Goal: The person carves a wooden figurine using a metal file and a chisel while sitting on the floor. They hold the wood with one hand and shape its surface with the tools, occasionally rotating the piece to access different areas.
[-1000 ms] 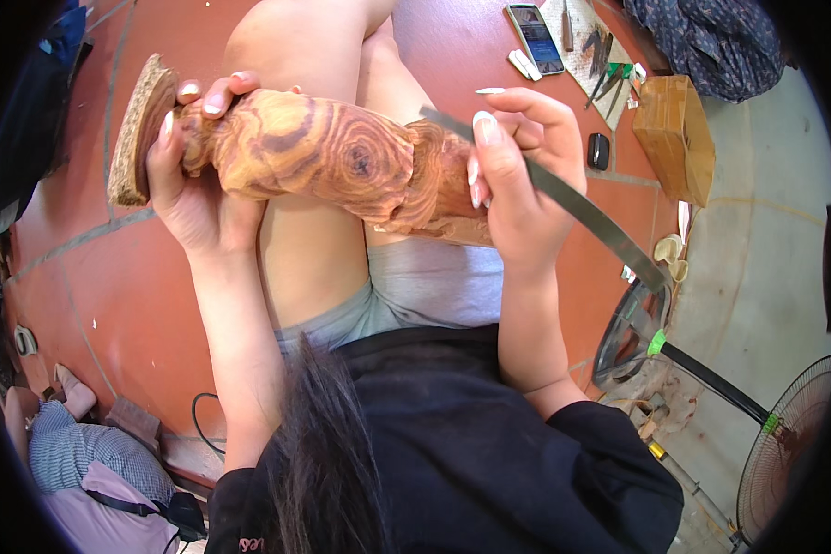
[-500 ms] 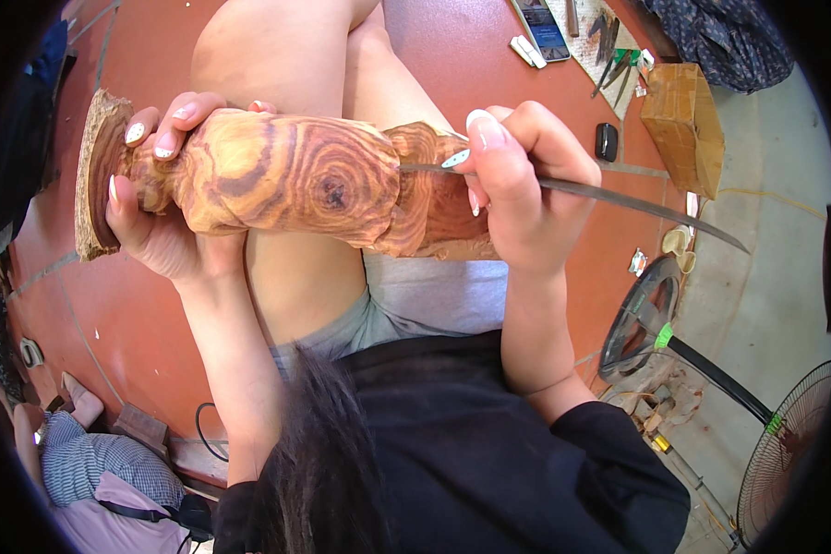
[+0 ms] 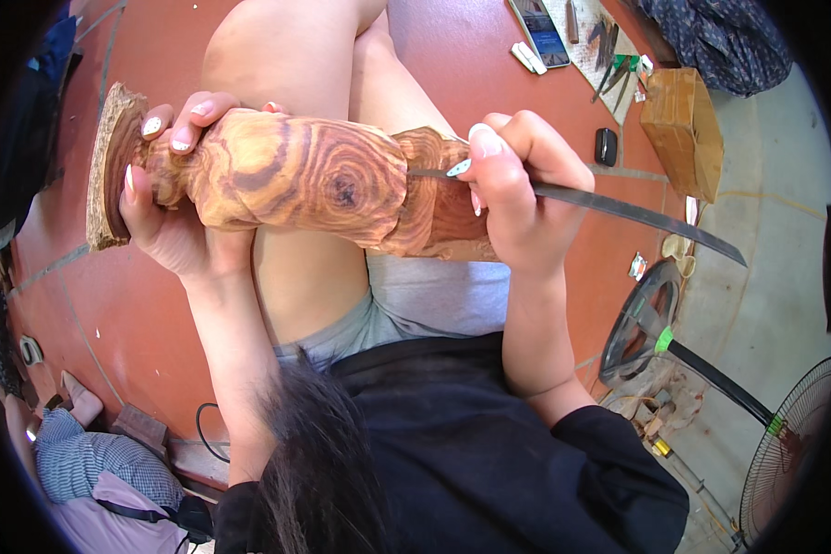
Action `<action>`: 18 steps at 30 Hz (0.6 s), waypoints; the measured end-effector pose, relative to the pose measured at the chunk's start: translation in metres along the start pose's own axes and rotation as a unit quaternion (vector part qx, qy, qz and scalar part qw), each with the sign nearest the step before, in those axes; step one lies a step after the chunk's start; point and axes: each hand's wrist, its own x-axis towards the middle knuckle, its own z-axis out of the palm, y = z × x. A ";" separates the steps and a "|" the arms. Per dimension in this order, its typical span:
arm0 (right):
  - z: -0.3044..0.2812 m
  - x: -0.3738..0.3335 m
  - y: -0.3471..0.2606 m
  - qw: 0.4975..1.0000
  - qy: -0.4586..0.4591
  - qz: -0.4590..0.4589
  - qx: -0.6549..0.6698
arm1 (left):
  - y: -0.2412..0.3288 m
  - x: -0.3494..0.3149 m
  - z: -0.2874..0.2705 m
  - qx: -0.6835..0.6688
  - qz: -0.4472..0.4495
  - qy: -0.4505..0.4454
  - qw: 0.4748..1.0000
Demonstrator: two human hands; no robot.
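Observation:
A carved piece of wood [image 3: 295, 175] with swirling brown and yellow grain lies sideways above my lap. My left hand [image 3: 180, 222] is wrapped round its narrow neck, just inside the wide rough-edged base at the left end. Pinched in my right hand [image 3: 522, 189] is a thin, flat dark metal file [image 3: 642, 220]. The tip of the file touches the wood at the step between the rounded body and the lower-cut right part. Its long free end sticks out to the right, slanting down. My right fingers hide part of the wood's right end.
On the red tile floor [image 3: 443, 69] lie a phone [image 3: 540, 32], a small black case [image 3: 606, 146] and several hand tools [image 3: 614, 69] on a pale sheet. A cardboard box [image 3: 679, 134] stands at the right, above a standing fan [image 3: 794, 452]. Another person [image 3: 111, 462] sits at lower left.
The wood and my left hand have shifted slightly right. The file has rolled a little in my right hand, so more of its flat face shows. Both grips are kept.

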 end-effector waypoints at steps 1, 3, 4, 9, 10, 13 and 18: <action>0.002 0.001 -0.002 1.000 0.006 0.001 0.011 | 0.001 0.000 -0.001 0.000 0.001 0.000 1.000; 0.009 0.003 -0.005 0.999 0.018 0.003 0.032 | 0.003 0.001 -0.004 0.001 0.002 0.000 1.000; 0.009 0.003 -0.005 1.000 0.016 0.003 0.026 | 0.003 0.000 -0.004 0.004 0.003 0.001 1.000; 0.001 0.000 0.000 1.000 0.009 0.013 0.004 | -0.001 0.000 0.014 0.053 0.006 0.085 0.995; 0.001 0.002 -0.003 0.998 0.018 0.035 0.045 | -0.001 0.000 0.014 0.052 0.006 0.084 0.995; 0.005 0.006 -0.016 0.984 0.042 0.094 0.148 | -0.001 0.001 0.014 0.044 0.006 0.078 0.996; 0.007 0.008 -0.018 0.983 0.027 0.126 0.132 | -0.001 0.002 0.012 0.034 0.005 0.071 0.997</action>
